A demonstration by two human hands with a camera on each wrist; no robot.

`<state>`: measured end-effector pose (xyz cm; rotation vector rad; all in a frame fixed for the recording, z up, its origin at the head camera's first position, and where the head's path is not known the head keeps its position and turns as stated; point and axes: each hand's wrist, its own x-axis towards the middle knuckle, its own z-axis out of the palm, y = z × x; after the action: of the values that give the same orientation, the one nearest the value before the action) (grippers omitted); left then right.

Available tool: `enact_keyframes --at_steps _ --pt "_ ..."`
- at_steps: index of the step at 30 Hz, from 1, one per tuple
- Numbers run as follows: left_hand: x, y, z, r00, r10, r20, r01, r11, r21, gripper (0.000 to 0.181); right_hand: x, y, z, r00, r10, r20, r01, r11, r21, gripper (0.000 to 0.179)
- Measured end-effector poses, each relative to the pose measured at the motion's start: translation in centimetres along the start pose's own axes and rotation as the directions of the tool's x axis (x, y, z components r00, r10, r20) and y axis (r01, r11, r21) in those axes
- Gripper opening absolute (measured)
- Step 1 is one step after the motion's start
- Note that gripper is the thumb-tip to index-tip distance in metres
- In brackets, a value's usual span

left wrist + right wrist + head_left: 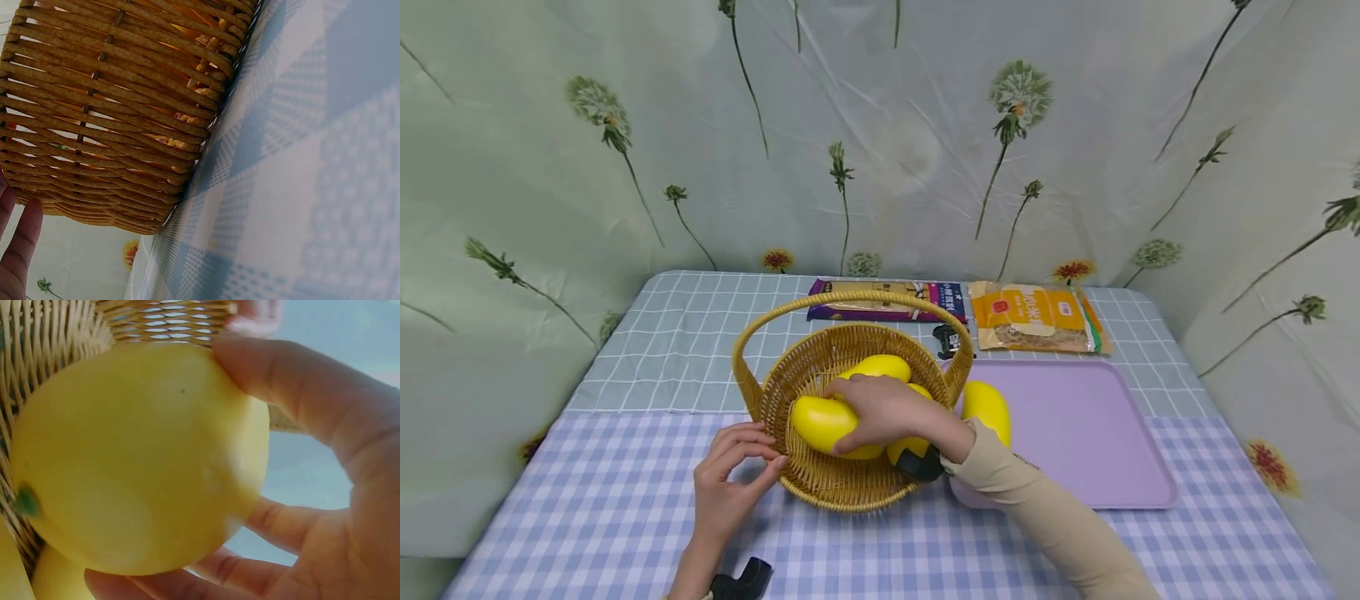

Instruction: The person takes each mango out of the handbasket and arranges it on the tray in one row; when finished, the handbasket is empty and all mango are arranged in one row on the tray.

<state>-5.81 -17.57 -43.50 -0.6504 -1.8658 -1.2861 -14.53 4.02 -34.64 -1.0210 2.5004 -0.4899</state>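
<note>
A round wicker basket (850,496) with a tall arched handle stands on the checked cloth and holds several yellow mangoes. My left hand (730,479) grips the basket's left front rim between thumb and fingers; in the left wrist view only some of its fingers (25,240) show at the rim. Inside the basket, my right hand (883,408) holds a mango (820,423), fingers and thumb curved round it. Close up in the right wrist view, this mango (137,462) shows a small green stem end. Another mango (880,365) lies behind the hand, and others are partly hidden under the wrist.
Right of the basket lies a purple tray (1075,433), with one mango (987,408) at its left side. Behind stand a purple food packet (887,302) and an orange food bag (1037,318). A small black object (950,340) lies beside the basket handle.
</note>
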Motion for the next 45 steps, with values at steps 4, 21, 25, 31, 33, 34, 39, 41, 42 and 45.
enact_keyframes --at_steps 4,21,25,31,33,34,39,41,42,45 --pt "-0.4 -0.6 -0.1 1.0 -0.006 0.001 0.006 1.0 0.003 0.014 -1.2 0.1 -0.6 0.998 0.009 -0.07 -0.007 1.0 0.028 0.07" --pt "-0.1 -0.7 0.0 1.0 -0.001 -0.002 0.001 1.0 -0.001 0.013 -9.5 2.6 1.6 0.866 0.04 -0.498 0.159 0.923 0.35 0.068" --pt "0.0 -0.6 0.0 1.0 0.001 -0.001 -0.001 1.0 0.002 0.013 -10.5 3.3 2.6 0.822 0.082 -0.563 0.189 0.894 0.406 0.069" --pt "-0.1 -0.3 0.1 1.0 0.003 -0.002 -0.003 1.0 0.007 0.014 -12.0 4.3 4.0 0.758 0.138 -0.638 0.218 0.867 0.448 0.073" --pt "-0.1 -0.3 0.1 1.0 0.005 -0.002 -0.005 1.0 0.004 0.015 -12.7 4.7 4.4 0.738 0.153 -0.657 0.226 0.861 0.455 0.075" --pt "-0.2 -0.4 0.1 1.0 0.007 -0.004 -0.007 1.0 0.0 0.015 -13.0 4.9 4.6 0.729 0.16 -0.666 0.227 0.861 0.456 0.075" --pt "-0.2 -0.3 0.1 1.0 0.004 0.002 -0.004 1.0 -0.004 0.014 -14.4 5.8 5.1 0.692 0.235 -0.683 0.192 0.851 0.488 0.077" --pt "-0.2 -0.2 0.0 1.0 0.002 0.005 -0.002 1.0 0.0 0.014 -14.7 6.1 5.2 0.677 0.265 -0.687 0.175 0.848 0.5 0.078" --pt "-0.2 -0.2 0.0 1.0 0.0 0.007 0.0 1.0 0.002 0.014 -14.9 6.4 5.3 0.669 0.276 -0.69 0.169 0.848 0.502 0.078" --pt "-0.1 -0.1 -0.1 1.0 -0.004 0.007 0.004 1.0 0.006 0.013 -15.1 7.1 5.5 0.644 0.313 -0.698 0.145 0.846 0.513 0.078"
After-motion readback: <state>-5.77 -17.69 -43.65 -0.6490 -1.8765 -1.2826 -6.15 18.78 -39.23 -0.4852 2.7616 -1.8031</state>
